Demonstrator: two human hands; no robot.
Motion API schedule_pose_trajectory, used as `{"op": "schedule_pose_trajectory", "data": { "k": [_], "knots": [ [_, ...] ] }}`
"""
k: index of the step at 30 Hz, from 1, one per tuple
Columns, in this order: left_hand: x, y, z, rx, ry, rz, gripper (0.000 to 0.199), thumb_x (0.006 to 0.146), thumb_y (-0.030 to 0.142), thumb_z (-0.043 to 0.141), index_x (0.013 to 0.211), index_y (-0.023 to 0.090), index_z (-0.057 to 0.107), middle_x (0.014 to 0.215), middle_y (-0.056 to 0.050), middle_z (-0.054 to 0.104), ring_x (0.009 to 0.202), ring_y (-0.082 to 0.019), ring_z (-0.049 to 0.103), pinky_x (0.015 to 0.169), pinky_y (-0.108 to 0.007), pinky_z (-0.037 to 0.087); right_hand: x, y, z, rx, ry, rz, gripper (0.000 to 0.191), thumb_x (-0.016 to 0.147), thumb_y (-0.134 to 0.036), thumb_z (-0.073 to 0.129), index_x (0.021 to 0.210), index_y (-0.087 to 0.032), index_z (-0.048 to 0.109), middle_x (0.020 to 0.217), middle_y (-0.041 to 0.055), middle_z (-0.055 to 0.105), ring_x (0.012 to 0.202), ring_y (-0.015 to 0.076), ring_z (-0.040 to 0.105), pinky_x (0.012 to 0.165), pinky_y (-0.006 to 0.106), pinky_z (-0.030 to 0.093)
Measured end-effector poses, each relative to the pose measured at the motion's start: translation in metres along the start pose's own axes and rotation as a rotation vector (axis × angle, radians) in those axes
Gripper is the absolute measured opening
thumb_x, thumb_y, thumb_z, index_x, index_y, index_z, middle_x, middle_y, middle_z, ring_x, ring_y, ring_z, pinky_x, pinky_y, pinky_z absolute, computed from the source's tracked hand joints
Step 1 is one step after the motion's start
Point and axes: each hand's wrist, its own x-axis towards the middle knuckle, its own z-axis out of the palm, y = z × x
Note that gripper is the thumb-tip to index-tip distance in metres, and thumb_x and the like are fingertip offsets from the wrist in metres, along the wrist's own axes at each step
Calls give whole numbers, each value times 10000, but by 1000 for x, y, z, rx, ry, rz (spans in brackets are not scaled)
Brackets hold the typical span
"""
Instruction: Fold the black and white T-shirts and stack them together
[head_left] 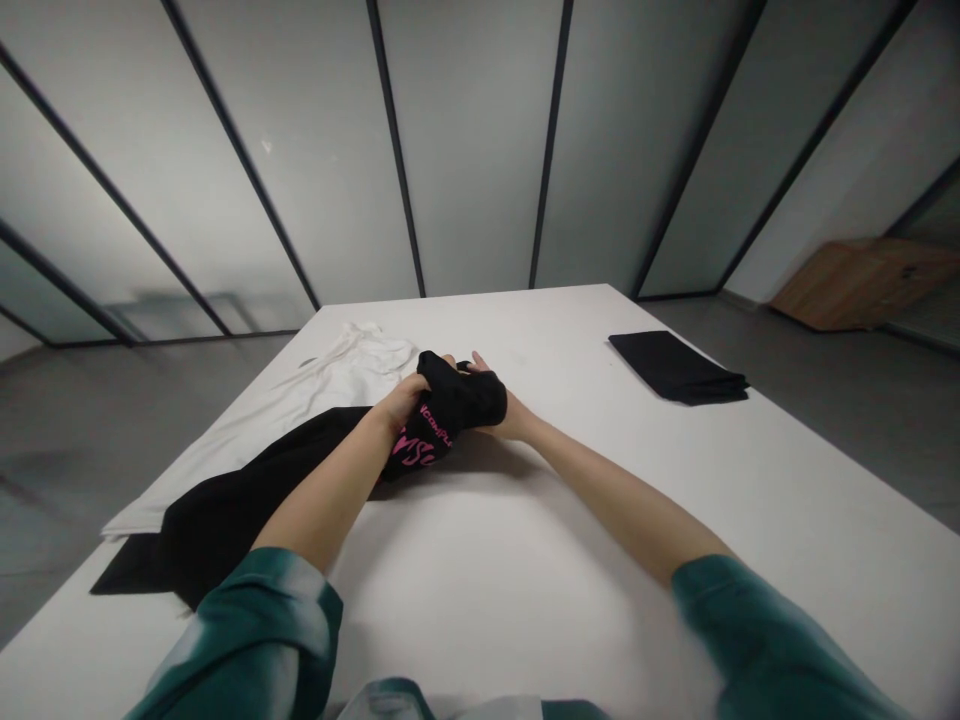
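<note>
Head view showed a black garment with pink lettering (454, 395) on the left half of the white table (555, 560), its near end bunched and raised between both hands. The left hand (403, 402) pinched the printed cloth; black fabric covered much of the right hand (511, 418), so its grip could not be told. A crumpled white garment (330, 378) lay left; folded black cloth (670, 368) rested farther right.

Looks like an office, with cloudy glass walls (472, 140) past the hands (403, 400) (513, 416) and a white table (525, 580) under them
</note>
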Motion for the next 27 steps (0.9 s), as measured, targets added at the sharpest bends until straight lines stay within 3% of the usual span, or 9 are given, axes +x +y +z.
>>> {"op": "schedule_pose_trajectory", "data": {
  "k": [4,6,10,13,16,20,22,23,27],
  "knots": [
    [2,4,-2,79,-30,64,224,615,342,639,734,205,508,675,4,565,669,-174,595,650,-304,501,-7,-3,-13,164,-13,174,488,714,-403,753,1137,-174,675,1200,106,676,1136,312,595,1000,491,456],
    [6,5,-7,201,-13,129,229,650,346,638,786,203,522,703,10,574,686,-171,589,679,-309,496,-16,0,-28,208,30,293,304,710,-371,714,943,-177,715,973,56,727,978,284,640,903,457,497],
    [18,6,-22,729,38,286,310,680,346,672,930,196,564,874,-13,643,853,-208,612,810,-350,494,-40,10,-70,282,321,438,175,645,-364,666,689,-199,631,674,-13,656,758,218,616,764,372,499],
    [25,2,-24,1137,95,346,494,697,345,687,1148,195,555,1026,-60,660,970,-249,624,871,-374,478,-54,14,-110,269,533,455,215,607,-380,669,701,-204,589,635,-37,604,688,179,573,711,330,474],
    [29,-1,-15,1369,164,304,650,718,416,716,1294,199,505,1088,-97,665,1027,-285,631,882,-384,473,-62,3,-148,42,682,484,235,596,-362,683,724,-212,556,621,-47,557,660,167,543,666,304,452],
    [43,5,-6,1463,280,219,252,754,391,675,908,194,645,869,-95,679,958,-319,629,883,-418,450,-65,-36,-188,-544,830,542,194,630,-304,678,761,-225,558,670,1,588,729,223,587,691,332,471],
    [52,11,-10,1351,361,289,106,743,296,640,784,203,611,820,-76,660,924,-293,612,869,-399,444,-66,-53,-202,-781,807,554,200,685,-285,647,868,-213,612,795,63,657,842,268,623,766,364,488],
    [56,14,-13,1259,401,339,72,734,258,619,778,206,595,819,-62,653,903,-270,602,847,-378,446,-67,-59,-209,-862,734,559,221,708,-274,627,917,-203,636,861,91,677,895,285,631,806,379,492],
    [60,22,-34,1026,440,353,119,723,225,572,842,213,570,698,5,588,720,-200,556,700,-305,430,-79,-51,-231,-955,230,566,292,728,-214,562,973,-190,721,978,116,689,958,297,642,882,397,503]
  ]
}}
